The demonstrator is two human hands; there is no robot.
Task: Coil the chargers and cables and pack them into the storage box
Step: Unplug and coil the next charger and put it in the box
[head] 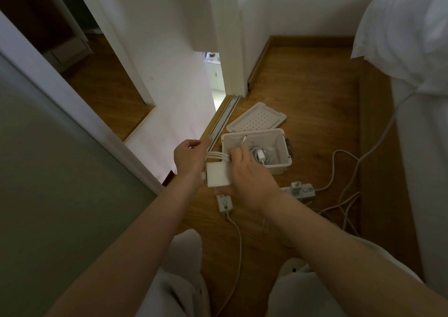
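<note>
A white square charger brick (pixel 218 174) hangs between my hands just in front of the white storage box (pixel 281 165). My left hand (pixel 190 158) grips the looped white cable (pixel 218 157) beside the brick. My right hand (pixel 247 176) holds the brick's right side and pinches the cable strands over it. Inside the open box lies a coiled white cable with a small plug (pixel 261 155). The box lid (pixel 257 118), dotted with holes, lies on the floor behind the box.
Two white power strips lie on the wooden floor: one (pixel 225 203) below my hands, another (pixel 300 190) to the right with an adapter plugged in. Loose white cables (pixel 339 195) trail right toward the bed (pixel 417 98). A sliding door track (pixel 221 120) and white wall stand left.
</note>
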